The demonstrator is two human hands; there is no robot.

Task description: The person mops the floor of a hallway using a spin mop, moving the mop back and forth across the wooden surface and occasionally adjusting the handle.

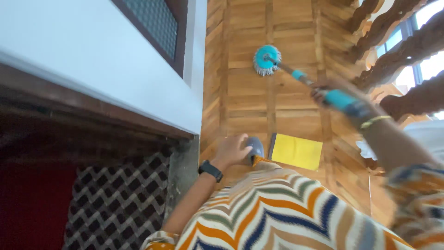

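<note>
Mid-mopping pass: my right hand [323, 92] is closed around the teal-and-metal mop handle [319, 90], with the round teal spin-mop head [267, 60] flat on the wooden plank floor [245, 88], well ahead of me and near the white wall [92, 60]. My left hand [231, 150] hangs loose and half-curled at my side, its grip on nothing, just above a grey slipper [255, 148] beside a yellow cloth [296, 151]. I judge the next stroke needs a steady pull back along the planks, steering clear of the cloth and the carved railing [393, 46].
</note>
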